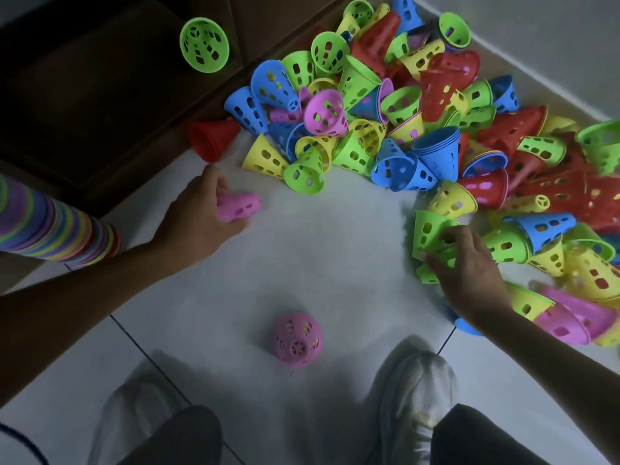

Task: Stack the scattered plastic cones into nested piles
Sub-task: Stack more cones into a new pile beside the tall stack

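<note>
A big heap of perforated plastic cones point(419, 105) in green, blue, yellow, red and pink covers the floor from the top centre to the right edge. My left hand point(198, 213) grips a pink cone point(240, 206) lying on its side on the white tiles. My right hand point(469, 266) grips a green cone point(427, 233) at the heap's near edge. A long nested pile of mixed colours point(57, 233) lies at the far left. One pink cone point(297, 340) stands alone on the floor, narrow end up, between my hands and feet.
Dark wooden furniture point(100, 95) fills the upper left, with a green cone point(204, 45) on it and a red cone point(213, 139) at its base. My two shoes point(416, 394) and dark trouser legs are at the bottom. White wall point(553, 38) bounds the upper right.
</note>
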A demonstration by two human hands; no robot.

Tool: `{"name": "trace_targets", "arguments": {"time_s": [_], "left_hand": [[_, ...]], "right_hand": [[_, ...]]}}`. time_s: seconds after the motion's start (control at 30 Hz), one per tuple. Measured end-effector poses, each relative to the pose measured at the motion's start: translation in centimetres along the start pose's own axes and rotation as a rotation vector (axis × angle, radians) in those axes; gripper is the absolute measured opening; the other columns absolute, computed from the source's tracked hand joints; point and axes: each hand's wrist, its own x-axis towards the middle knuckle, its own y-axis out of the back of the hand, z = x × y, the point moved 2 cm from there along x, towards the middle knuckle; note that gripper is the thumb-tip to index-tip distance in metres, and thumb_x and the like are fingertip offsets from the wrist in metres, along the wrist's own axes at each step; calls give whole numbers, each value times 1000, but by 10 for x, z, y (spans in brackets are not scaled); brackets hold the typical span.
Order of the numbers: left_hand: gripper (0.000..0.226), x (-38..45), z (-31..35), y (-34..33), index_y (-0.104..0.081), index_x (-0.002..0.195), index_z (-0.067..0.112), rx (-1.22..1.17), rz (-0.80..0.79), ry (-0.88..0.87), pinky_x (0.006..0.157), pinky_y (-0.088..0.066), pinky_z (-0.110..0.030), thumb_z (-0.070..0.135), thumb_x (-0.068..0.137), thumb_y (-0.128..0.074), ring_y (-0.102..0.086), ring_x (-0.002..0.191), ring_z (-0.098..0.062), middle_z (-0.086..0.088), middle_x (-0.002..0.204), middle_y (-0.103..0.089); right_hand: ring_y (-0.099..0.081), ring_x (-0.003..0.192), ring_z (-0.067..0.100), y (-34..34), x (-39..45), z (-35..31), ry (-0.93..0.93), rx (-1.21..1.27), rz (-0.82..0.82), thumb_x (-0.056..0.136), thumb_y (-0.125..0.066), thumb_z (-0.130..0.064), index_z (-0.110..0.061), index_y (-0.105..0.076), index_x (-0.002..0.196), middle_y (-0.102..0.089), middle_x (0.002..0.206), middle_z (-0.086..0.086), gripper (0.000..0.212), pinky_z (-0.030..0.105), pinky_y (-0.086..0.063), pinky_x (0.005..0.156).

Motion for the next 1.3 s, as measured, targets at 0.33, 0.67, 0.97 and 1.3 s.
{"name": "trace_targets", "arguments": {"time_s": [0.33, 0.67, 0.97, 1.3], "left_hand": [[40, -105, 62, 10, -63, 109, 32, -635, -226, 60, 69, -56, -22, 56, 77, -66, -67, 91, -10, 11, 100, -68], [43, -153, 79, -6, -61, 116, 42, -638, -397, -67, 88, -54, -20, 53, 78, -79, -62, 111, -2, 22, 116, -66], [47, -157, 54, -24, -60, 119, 39, -334, -354, -169, 94, -50, -32, 47, 77, -80, -51, 113, 4, 31, 121, -57], [59, -155, 56, -1, -50, 132, 45, -376, -190, -186, 99, -48, -26, 35, 82, -80, -48, 124, 4, 24, 133, -53]], "right_hand": [[-55, 93, 26, -1, -11, -7, 11, 20, -12, 71, -88, -39, -14, -47, 121, -54, 110, 6, 69, 38, -48, 81], [-61, 85, 39, -10, -20, -14, 50, -21, 16, 75, -87, -28, -19, -41, 116, -66, 105, 16, 62, 41, -48, 66], [-63, 74, 25, 0, -40, -44, 49, 242, -48, 67, -91, -35, -27, -41, 103, -67, 87, 3, 62, 32, -47, 66], [-64, 65, 21, 28, -83, -131, 1, 676, -566, 54, -91, -34, -25, -52, 102, -72, 87, 12, 62, 40, -56, 59]]}}
